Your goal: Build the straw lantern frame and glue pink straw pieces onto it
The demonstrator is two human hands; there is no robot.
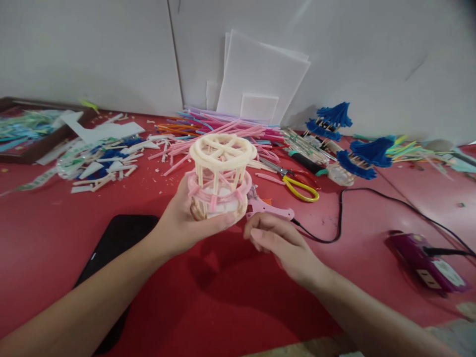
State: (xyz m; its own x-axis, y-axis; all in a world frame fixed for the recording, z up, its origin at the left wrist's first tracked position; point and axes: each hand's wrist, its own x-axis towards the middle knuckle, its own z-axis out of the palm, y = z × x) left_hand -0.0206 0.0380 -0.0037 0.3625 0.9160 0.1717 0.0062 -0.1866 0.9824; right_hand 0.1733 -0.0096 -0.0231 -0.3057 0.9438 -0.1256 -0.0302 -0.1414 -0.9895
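Note:
My left hand [197, 218] grips a small round openwork frame [223, 173], apparently made of fuzzy craft stems. It has a cream spoked ring on top, cream uprights, a pink band around the middle and something white inside. The fingers go behind it and the thumb lies across its lower front. To the right, apart from the frame, is my right hand [282, 243], its fingers curled in and the thumb pressed to them. Whether a small thing is pinched there is hidden. Just beyond that hand lies a pink glue gun [273, 209] with a black cord.
Scissors with yellow and red handles [299, 187] lie behind the glue gun. Blue roofed models [366, 156] stand at right, near a purple power strip [427, 263]. Coloured stems [230, 126] pile at the back. Scraps [107, 161] and a black phone-like slab [122, 238] lie left.

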